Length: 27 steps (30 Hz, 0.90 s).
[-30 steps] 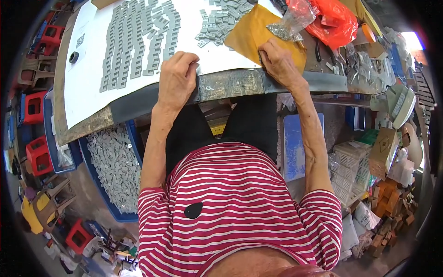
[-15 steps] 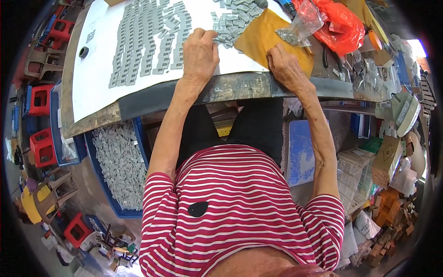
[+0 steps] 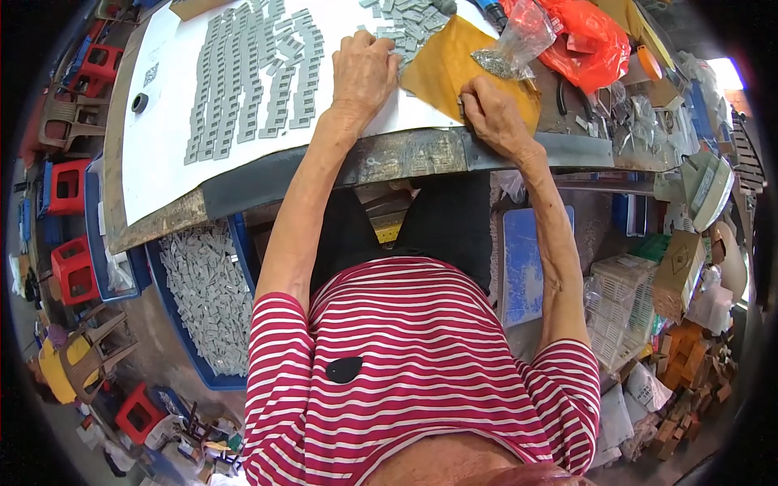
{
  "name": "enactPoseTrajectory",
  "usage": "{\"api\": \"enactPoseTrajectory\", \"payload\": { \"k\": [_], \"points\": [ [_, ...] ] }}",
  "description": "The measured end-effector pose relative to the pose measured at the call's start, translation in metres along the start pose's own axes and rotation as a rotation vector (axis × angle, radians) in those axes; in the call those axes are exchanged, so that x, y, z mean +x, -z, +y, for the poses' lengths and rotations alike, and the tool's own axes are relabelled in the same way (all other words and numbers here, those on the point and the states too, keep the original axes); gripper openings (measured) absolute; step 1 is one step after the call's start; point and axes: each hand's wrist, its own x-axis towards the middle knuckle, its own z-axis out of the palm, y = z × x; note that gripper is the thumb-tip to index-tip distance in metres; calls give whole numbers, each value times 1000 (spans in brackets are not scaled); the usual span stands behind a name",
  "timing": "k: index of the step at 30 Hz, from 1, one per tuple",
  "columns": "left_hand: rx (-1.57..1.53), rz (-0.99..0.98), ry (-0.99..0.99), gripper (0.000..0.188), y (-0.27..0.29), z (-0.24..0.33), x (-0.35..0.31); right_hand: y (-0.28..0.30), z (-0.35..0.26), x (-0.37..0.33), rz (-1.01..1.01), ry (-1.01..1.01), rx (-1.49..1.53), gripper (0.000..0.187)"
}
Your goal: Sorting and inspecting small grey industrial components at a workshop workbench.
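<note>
My left hand [image 3: 365,77] is over the white sheet [image 3: 166,134], at the near left edge of a loose pile of small grey plastic pieces [image 3: 415,28]. Its fingers curl downward, and whatever the fingertips hold is hidden. My right hand [image 3: 494,117] rests at the near edge of a mustard-yellow cloth [image 3: 442,61], its thumb and fingers pinched together. A small grey piece seems to show at those fingertips. Left of my hands, similar grey pieces lie in long overlapping rows [image 3: 251,73]. A clear bag of tiny metal parts [image 3: 502,63] sits on the cloth.
A red plastic bag [image 3: 596,49] and dark-handled pliers [image 3: 574,97] lie to the right. A black tape ring [image 3: 139,103] sits at left. Below the worn table edge [image 3: 413,158] stands a blue bin [image 3: 207,300] full of grey pieces. Crates and boxes crowd the right floor.
My left hand has shifted right and slightly away, toward the loose pile. My right hand has drawn a little left and nearer, and a small grey piece now shows at its fingertips.
</note>
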Motion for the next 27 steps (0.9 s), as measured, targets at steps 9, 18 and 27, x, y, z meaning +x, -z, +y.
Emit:
{"api": "enactPoseTrajectory", "payload": {
  "k": [9, 18, 27],
  "points": [
    [-84, -34, -28, 9, -11, 1, 4, 4, 19, 1, 9, -253, 318, 18],
    [-211, -63, 43, 12, 1, 2, -3, 19, 17, 5, -93, -834, 1190, 17],
    [-418, 23, 192, 8, 24, 13, -16, 16, 8, 6, -114, -810, 1009, 18]
  ]
}}
